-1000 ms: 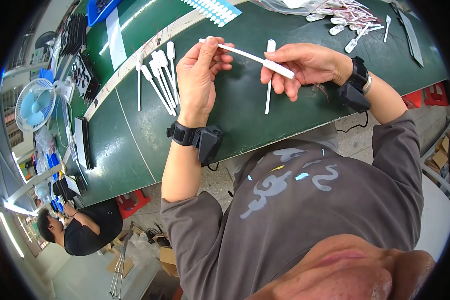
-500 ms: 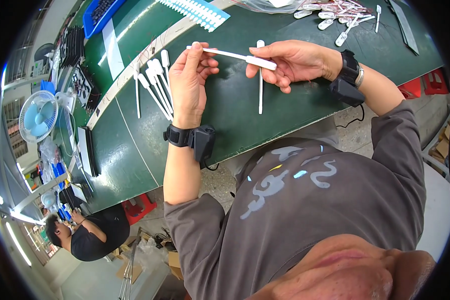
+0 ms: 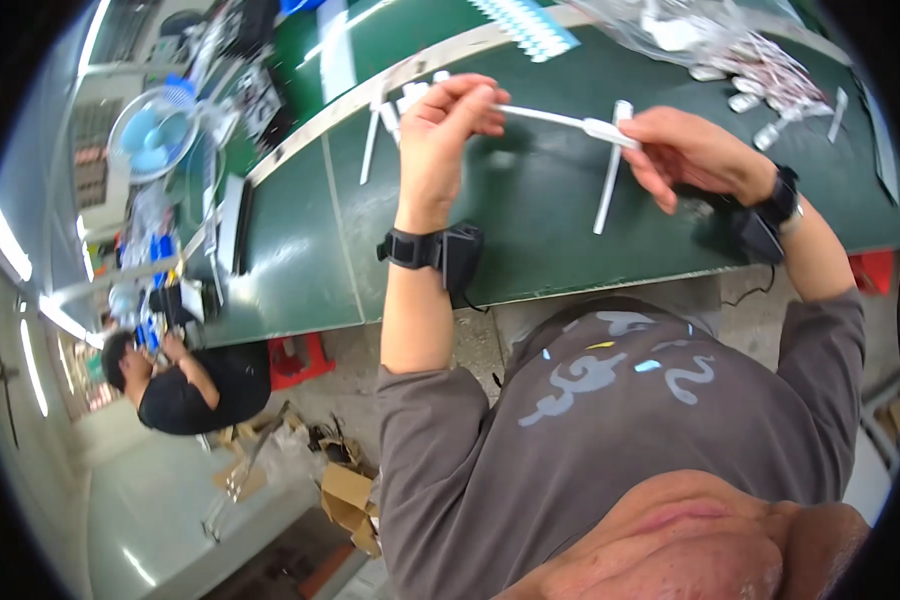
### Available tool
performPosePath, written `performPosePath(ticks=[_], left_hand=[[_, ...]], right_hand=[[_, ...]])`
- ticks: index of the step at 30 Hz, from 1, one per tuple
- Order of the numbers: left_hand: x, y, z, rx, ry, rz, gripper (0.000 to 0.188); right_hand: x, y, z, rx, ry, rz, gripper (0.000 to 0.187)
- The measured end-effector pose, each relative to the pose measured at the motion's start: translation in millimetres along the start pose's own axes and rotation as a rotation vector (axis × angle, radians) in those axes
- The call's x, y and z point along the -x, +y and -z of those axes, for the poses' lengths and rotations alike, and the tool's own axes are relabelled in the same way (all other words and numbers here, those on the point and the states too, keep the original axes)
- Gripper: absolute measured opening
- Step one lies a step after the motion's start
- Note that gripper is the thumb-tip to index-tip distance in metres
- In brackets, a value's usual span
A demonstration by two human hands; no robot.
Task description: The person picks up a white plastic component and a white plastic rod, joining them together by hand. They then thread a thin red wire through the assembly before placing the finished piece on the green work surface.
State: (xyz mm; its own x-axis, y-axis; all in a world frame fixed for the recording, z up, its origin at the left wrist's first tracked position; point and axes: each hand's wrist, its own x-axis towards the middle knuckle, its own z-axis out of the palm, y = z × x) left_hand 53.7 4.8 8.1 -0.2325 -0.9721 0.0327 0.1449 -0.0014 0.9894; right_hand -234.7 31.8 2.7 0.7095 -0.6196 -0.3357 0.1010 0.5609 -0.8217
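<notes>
your left hand [image 3: 452, 125] pinches white stick [image 3: 547, 117] by thin end, tip hidden; your right hand [image 3: 698, 152] grips thick end; other sticks [image 3: 388, 122] partly covered; squiggly shirt print [image 3: 575, 388].

Held stick [image 3: 575, 122] above table [image 3: 530, 240]

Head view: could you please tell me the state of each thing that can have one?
Held white stick: raised above the green table
Left hand: closed on its thin end
Right hand: closed on its wide end
Second white stick: lying on the table
Plastic bag: crumpled
Cardboard box: open
Fan: running or stopped, cannot tell
Ceiling light: lit
</notes>
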Motion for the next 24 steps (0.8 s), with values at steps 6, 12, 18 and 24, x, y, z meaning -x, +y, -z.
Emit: performPosePath(ticks=[6,12,18,24], left_hand=[[67.5,29.1,5.6,-0.72,-0.233,0.06,0.011],[71.1,33.1,24.0,-1.297,-0.204,-0.575,0.016],[69.0,30.6,92.5,-1.005,0.487,-0.102,0.015],[67.5,16.4,105.0,-1.204,0.595,0.023,0.021]], right_hand=[[3.4,2.3,-3.2,0.098,-0.165,-0.206,0.042],[0.3,3.2,-26.6,0.212,-0.188,-0.295,0.042],[5.4,-11.5,-20.3,0.213,0.013,-0.081,0.038],[-1.1,-6.8,-7.4,0.162,0.064,0.01,0.034]])
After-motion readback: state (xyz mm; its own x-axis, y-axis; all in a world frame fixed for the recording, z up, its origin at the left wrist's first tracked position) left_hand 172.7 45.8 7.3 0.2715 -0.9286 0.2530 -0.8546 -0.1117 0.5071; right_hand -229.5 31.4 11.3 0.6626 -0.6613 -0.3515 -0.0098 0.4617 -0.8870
